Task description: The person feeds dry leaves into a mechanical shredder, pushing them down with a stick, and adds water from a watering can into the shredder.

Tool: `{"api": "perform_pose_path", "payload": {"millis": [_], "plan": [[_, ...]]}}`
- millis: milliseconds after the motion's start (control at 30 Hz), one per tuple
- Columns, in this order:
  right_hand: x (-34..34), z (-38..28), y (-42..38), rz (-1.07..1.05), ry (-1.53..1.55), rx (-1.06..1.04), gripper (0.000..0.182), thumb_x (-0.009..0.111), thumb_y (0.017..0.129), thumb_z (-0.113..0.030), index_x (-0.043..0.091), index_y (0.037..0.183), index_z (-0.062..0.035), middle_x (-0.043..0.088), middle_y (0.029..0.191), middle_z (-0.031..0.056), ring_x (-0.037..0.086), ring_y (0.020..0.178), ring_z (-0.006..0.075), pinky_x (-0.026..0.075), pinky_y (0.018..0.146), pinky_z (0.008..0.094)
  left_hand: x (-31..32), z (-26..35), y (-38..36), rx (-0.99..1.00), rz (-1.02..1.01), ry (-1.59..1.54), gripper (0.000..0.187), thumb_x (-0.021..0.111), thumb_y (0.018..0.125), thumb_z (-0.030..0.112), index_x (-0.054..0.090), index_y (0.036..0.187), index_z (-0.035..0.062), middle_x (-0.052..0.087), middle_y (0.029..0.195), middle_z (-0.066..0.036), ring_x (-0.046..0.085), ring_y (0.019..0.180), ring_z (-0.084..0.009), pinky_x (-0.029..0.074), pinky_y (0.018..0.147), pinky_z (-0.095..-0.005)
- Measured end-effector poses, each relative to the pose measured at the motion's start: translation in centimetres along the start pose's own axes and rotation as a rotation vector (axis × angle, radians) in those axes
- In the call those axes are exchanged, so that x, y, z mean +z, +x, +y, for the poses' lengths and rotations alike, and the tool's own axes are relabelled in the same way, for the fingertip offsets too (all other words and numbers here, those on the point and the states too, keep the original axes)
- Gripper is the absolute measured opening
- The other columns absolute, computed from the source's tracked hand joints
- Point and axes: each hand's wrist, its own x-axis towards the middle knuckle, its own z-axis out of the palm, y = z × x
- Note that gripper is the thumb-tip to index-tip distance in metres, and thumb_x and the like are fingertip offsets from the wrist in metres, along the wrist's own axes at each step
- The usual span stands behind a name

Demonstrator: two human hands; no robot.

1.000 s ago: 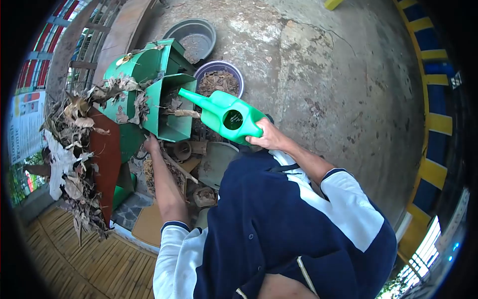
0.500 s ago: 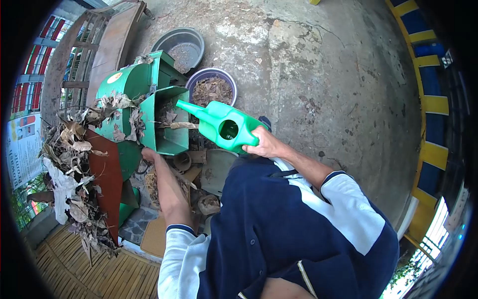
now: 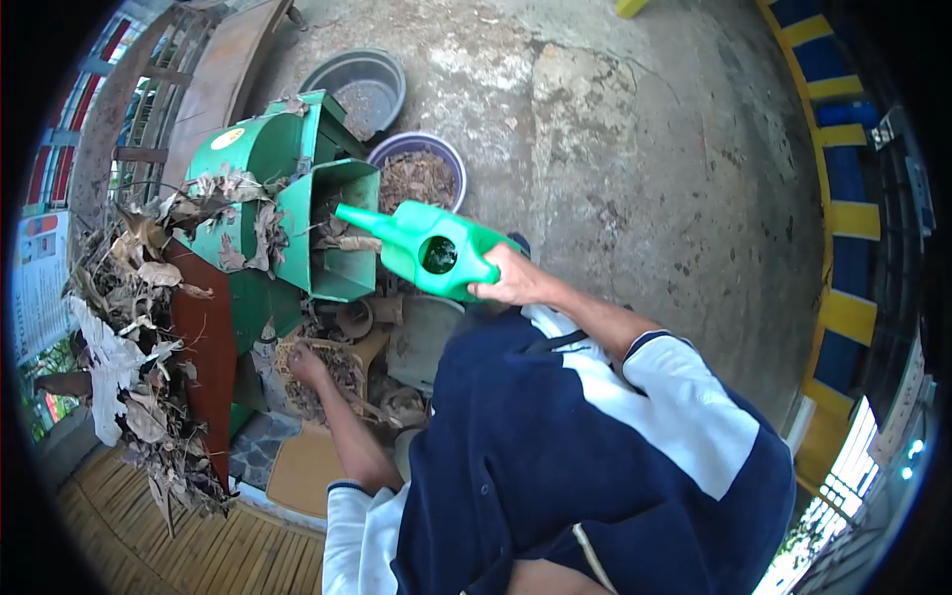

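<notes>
My right hand (image 3: 513, 276) grips a green plastic watering can (image 3: 409, 260) by its back end. The can is tilted on its side, its round filling hole facing up, and the spout tip lies in front of the green metal chute (image 3: 335, 283) of a shredder-like machine (image 3: 243, 154). Dry leaves and a stick-like piece lie inside the chute. My left hand (image 3: 309, 365) is below the chute, over a yellowish basket (image 3: 369, 349) with leaf litter. Its fingers look curled; whatever may be in them cannot be made out.
A purple-rimmed basin (image 3: 460, 171) of dry leaves and a dark grey basin (image 3: 395, 84) stand on the concrete floor beyond the machine. Dry leaves heap on a reddish-brown panel (image 3: 205, 347) at left. A wooden bench (image 3: 223, 84) and a bamboo slat surface (image 3: 198, 550) flank the machine.
My left hand has moved down from the machine's side beneath the chute to over the basket. The watering can has shifted slightly left, its spout closer to the chute's interior.
</notes>
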Motion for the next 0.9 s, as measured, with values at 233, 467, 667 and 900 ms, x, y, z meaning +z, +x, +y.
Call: {"api": "perform_pose_path", "payload": {"millis": [233,467,667,900], "plan": [[-0.4,-0.1,1.6,-0.067,-0.063,-0.083,0.027,0.071,0.079,-0.018,0.055,0.075,0.0034,0.053,0.063,0.0148,0.052,0.057,0.0253,0.043,0.060,0.0414,-3.5,4.9,-2.5,0.082,-0.063,-0.404,0.040,0.065,0.097,0.032,0.064,0.115,-0.0034,0.072,0.108,-0.019,0.069,0.099,-0.0324,0.052,0.087,-0.0417],[-1.4,-2.0,3.3,-0.152,-0.204,-0.064,0.029,0.069,0.078,-0.019,0.052,0.071,0.0027,0.050,0.059,0.0125,0.048,0.054,0.0199,0.041,0.057,0.0405,-1.7,6.2,-0.8,0.009,0.039,-0.284,0.048,0.058,0.099,0.040,0.064,0.117,-0.0045,0.070,0.109,-0.025,0.066,0.103,-0.0419,0.050,0.087,-0.0495],[-1.2,-7.7,6.8,-0.260,-0.299,0.059,0.035,0.066,0.077,-0.025,0.052,0.066,0.0050,0.052,0.057,0.0151,0.053,0.053,0.0214,0.044,0.054,0.0429,-1.0,5.8,0.2,-0.097,0.056,-0.290,0.054,0.054,0.100,0.046,0.064,0.111,-0.0064,0.068,0.105,-0.029,0.063,0.100,-0.0481,0.047,0.085,-0.0553],[-0.3,-9.2,7.2,-0.322,-0.407,0.083,0.031,0.066,0.077,-0.022,0.051,0.068,0.0036,0.051,0.057,0.0117,0.048,0.052,0.0201,0.042,0.053,0.0406,-1.9,6.7,-0.7,-0.015,0.119,-0.265,0.052,0.054,0.100,0.042,0.066,0.105,-0.0080,0.070,0.098,-0.029,0.065,0.094,-0.0479,0.048,0.083,-0.0550]]}}
